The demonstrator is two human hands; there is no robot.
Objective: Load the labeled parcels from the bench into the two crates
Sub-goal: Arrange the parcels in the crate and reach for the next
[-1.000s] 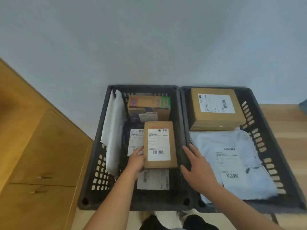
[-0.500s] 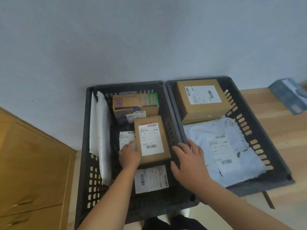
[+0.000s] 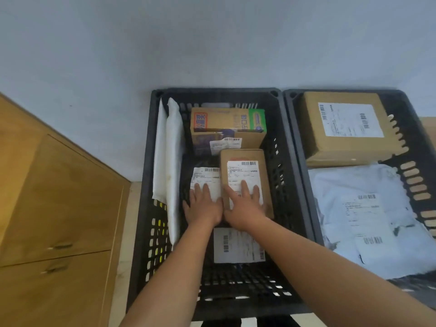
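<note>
Small brown parcel (image 3: 245, 175) in left crate (image 3: 147, 161); right hand (image 3: 243, 204) flat atop it, fingers straight. Left hand (image 3: 203, 206) flat, pressing adjacent black mailer (image 3: 205, 180).

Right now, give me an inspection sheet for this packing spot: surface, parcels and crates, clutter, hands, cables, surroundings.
Surface: wooden bench, only a sliver shows beyond the right crate.
Job's things: left crate holds a small brown box, a printed carton, white padded envelopes upright along its left wall and flat black labeled bags; right crate holds a large brown box and a white bag.
Clutter: nothing seen.
Hands: left hand flat on one bag's label; right hand flat on the small brown box.
Cables: nothing seen.
Surroundings: wooden cabinet at left, grey wall behind.
</note>
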